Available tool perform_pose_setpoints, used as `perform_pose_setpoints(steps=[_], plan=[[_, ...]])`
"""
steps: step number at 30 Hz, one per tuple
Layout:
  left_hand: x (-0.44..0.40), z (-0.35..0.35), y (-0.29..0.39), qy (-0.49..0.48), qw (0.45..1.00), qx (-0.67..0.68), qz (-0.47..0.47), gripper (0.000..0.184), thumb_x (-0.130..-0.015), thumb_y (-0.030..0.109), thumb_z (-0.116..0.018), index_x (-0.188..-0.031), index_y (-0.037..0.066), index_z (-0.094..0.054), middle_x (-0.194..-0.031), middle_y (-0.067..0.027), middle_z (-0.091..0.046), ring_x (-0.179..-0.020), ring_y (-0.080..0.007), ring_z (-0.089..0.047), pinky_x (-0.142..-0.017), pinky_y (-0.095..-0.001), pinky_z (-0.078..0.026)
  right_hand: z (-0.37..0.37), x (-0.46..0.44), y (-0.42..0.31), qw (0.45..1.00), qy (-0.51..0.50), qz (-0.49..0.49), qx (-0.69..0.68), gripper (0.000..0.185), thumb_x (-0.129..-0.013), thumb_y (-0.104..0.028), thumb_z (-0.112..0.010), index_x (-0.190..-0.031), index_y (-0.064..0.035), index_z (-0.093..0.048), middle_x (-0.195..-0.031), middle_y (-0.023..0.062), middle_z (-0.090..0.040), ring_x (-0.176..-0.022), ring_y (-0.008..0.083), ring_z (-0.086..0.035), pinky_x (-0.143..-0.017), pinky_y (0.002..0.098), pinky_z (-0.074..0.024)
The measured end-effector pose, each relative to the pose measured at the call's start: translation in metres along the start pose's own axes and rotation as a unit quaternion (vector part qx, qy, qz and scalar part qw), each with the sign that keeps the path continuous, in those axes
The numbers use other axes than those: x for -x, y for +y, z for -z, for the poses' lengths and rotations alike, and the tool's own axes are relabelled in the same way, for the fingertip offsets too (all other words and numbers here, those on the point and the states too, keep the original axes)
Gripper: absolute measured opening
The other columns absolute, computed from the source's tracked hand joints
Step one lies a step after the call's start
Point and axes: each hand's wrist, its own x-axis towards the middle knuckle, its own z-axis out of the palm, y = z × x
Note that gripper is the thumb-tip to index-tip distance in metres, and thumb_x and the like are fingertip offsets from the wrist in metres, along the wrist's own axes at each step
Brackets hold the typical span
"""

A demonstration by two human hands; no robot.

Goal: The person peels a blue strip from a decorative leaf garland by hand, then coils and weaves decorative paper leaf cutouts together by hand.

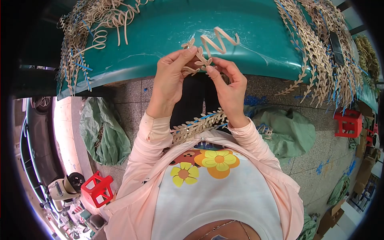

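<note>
Just in front of the green table edge, my left hand (170,78) pinches a beige leaf-shaped strand (205,60) between thumb and fingers. My right hand (231,88) closes its thumb and fingertips on the same strand from the other side. A beige coiled strip (218,45) rises from between the hands and curls over the table; where it meets the leaves is hidden by my fingers. Across my lap lies a bundle of leaf strands (196,129) with blue bits in it.
The green table (160,32) carries a heap of coiled strips (116,16) at the left and many leaf strands (318,44) hanging at the right, with a dark phone-like object (337,49) on them. Green sacks (102,132) and red stools (348,124) stand on the floor.
</note>
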Motion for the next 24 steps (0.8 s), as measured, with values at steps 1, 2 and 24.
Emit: perform_pose_setpoints(steps=[1,2,24], plan=[[0.0,0.0,0.001,0.0,1.0,-0.001,0.0,0.023,-0.091,0.023,-0.07,-0.099,0.001,-0.072,-0.088,-0.0077,-0.072,-0.075,-0.0116,-0.067,-0.07,-0.0249,-0.053,0.0,0.001,0.001,1.0,0.0,-0.015,-0.027,0.017,-0.091,-0.006,-0.07,-0.105,0.0031,-0.069,-0.097,0.0025,-0.063,-0.085,0.007,-0.059,-0.076,0.0213,-0.0491],[0.001,-0.001,0.002,0.002,1.0,0.009,0.008,0.024,-0.091,0.023,-0.07,-0.099,0.001,-0.072,-0.087,-0.0074,-0.072,-0.075,-0.0115,-0.067,-0.068,-0.0249,-0.053,0.0,0.001,0.001,0.999,0.001,-0.015,-0.028,0.017,-0.091,-0.006,-0.07,-0.105,0.0031,-0.069,-0.097,0.0025,-0.063,-0.085,0.007,-0.059,-0.076,0.0213,-0.0491],[0.003,-0.002,-0.004,-0.099,0.994,-0.031,0.014,0.022,-0.091,0.021,-0.071,-0.098,0.0,-0.071,-0.098,-0.0082,-0.071,-0.087,-0.0113,-0.066,-0.075,-0.0252,-0.05,0.006,0.004,-0.004,0.999,-0.01,-0.047,-0.017,0.018,-0.095,-0.012,-0.066,-0.104,0.004,-0.067,-0.088,-0.0017,-0.056,-0.075,0.0035,-0.05,-0.065,0.0189,-0.041]])
